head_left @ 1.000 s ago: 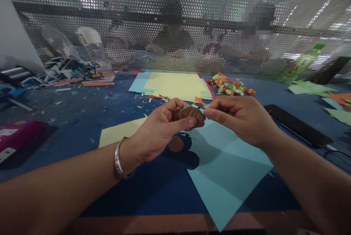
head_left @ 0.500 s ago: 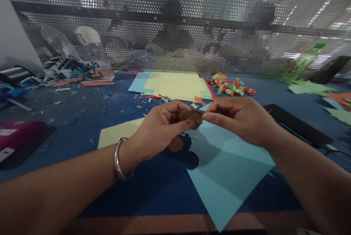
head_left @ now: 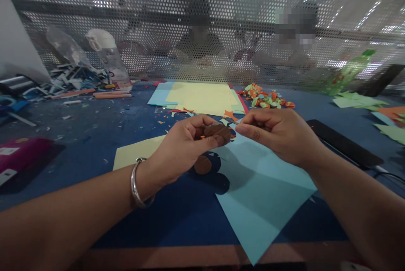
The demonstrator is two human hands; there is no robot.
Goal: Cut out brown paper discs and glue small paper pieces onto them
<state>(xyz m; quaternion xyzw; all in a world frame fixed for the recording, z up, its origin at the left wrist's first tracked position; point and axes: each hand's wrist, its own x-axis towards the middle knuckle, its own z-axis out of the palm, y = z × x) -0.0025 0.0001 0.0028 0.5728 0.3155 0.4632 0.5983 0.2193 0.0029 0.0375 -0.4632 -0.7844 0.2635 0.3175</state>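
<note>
Head view, nearest me: a pointed sheet of light-blue paper (head_left: 268,203), with a small, flat, round brown wood-patterned piece (head_left: 202,165) to its left. Above them my left hand (head_left: 180,146) pinches a larger rounded brown wood-patterned piece (head_left: 215,132) between thumb and fingers, its long axis running roughly left to right. My right hand (head_left: 280,136) is just off that piece's right end, thumb and forefinger drawn close; whether they grip anything thin, I cannot tell. My left fingers hide its left end. Farther off lies pale-yellow paper (head_left: 202,97), stacked.
</note>
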